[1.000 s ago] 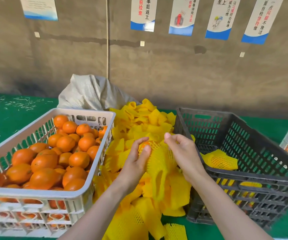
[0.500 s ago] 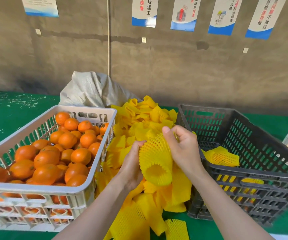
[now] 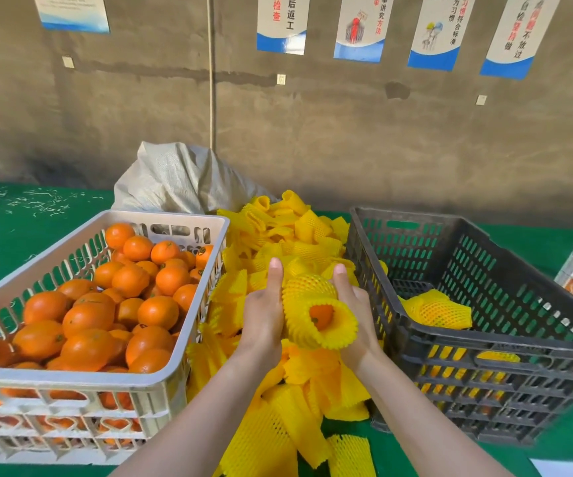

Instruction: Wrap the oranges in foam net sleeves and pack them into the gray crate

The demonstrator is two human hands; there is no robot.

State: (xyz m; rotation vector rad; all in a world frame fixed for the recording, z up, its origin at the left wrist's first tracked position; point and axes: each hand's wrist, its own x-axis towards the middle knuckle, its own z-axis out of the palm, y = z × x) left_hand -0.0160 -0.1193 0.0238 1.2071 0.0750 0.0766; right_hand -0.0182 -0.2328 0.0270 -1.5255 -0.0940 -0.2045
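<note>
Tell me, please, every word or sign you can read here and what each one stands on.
"返工", beside a red "检": second poster from the left.
"事讲究方法": third poster.
"为习惯", "符合标准": fourth poster.
"不放过", red "坚持": fifth poster.
First poster: print too small to read.
Stickers on the oranges: too small to read.

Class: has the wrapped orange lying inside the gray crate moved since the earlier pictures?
No. The wrapped orange lies at the same spot near the gray crate's left wall.

Concrete wall (image 3: pixel 347 139), green table covering (image 3: pixel 20 232).
Posters (image 3: pixel 281 25) hang high beyond the left hand (image 3: pixel 261 318); grey sack (image 3: pixel 181 180) nearer.
</note>
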